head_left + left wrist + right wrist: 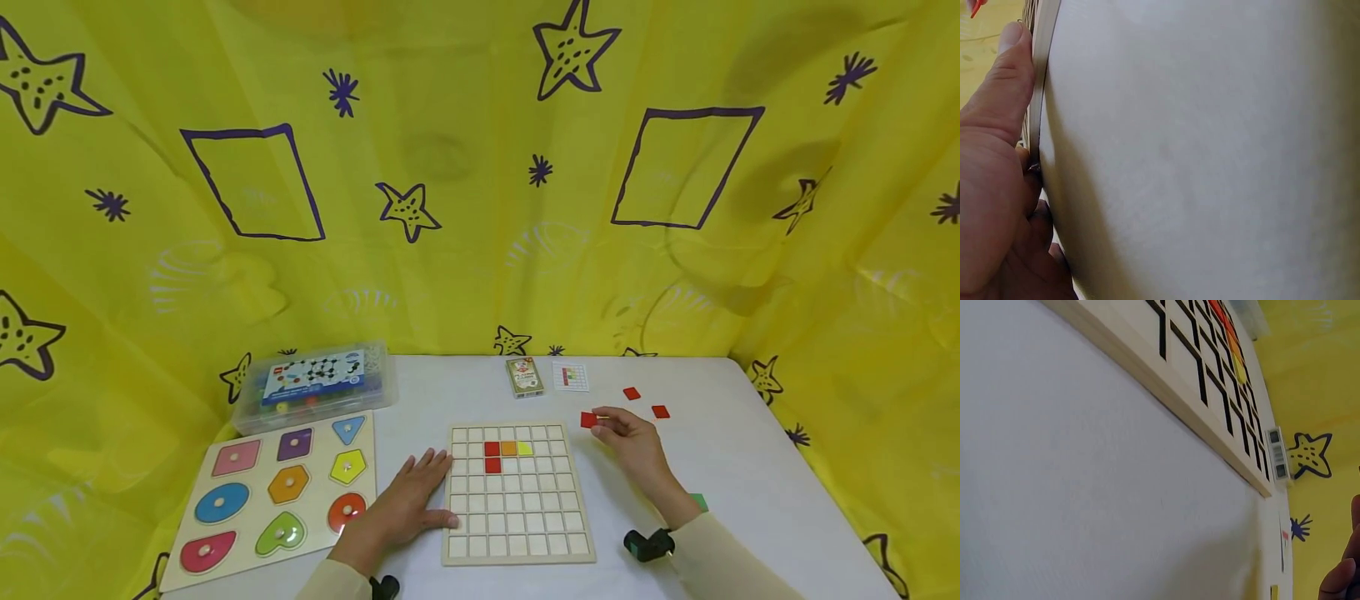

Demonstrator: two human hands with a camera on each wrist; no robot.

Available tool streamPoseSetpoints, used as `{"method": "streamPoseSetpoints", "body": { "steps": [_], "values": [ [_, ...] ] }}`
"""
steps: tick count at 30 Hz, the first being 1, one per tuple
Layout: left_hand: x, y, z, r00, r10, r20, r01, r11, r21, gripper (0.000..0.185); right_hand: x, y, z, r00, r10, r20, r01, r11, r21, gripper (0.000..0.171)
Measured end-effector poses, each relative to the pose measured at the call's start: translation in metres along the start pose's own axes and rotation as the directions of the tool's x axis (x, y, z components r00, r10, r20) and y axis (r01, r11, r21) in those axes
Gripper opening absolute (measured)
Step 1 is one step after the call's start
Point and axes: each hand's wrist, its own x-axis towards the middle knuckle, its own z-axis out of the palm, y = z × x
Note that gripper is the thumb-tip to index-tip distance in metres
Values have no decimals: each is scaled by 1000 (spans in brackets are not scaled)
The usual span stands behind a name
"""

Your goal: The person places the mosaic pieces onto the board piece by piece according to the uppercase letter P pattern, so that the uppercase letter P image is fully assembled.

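One red tile (588,420) is pinched between thumb and fingers of the right hand (636,442), just beyond the corner of the wooden grid board (518,502), between one and two o'clock from its middle; whether it hangs clear of the table I cannot tell; two loose red tiles (632,393) lie farther out at two o'clock, and a pattern card (572,377) lies at one. Spread at nine o'clock, the left hand (408,500) touches the board's edge; that looks to me a good brace, provided it steadies the frame without nudging it.

Four cells hold colour; a red piece (492,449) at eleven o'clock, an orange piece (509,448) and a yellow piece (525,448) near twelve, and a second red piece (492,466) on the six o'clock side of the first. If the pinched tile is meant for a cell, I would check the card, then count in from the twelve o'clock edge; approach from two o'clock, square it to the dividers, lower it level and press with one fingertip; a crooked drop could leave a corner riding up.
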Motion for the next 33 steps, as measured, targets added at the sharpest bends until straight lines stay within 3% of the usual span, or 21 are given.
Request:
{"method": "streamPoseSetpoints", "body": {
  "steps": [13, 23, 33],
  "values": [
    [0, 2, -2, 1000, -4, -8, 4, 1000, 0, 104, -13, -13, 49, 999, 8, 33, -9, 1000, 29, 27],
    [0, 1, -1, 1000, 7, -7, -7, 1000, 4, 102, -29, -26, 86, 990, -45, 135, 36, 997, 69, 20],
    [0, 0, 1, 1000, 5, 4, -5, 1000, 7, 103, -43, -25, 107, 957, -100, 273, 90, 995, 47, 19]
  ]
}}
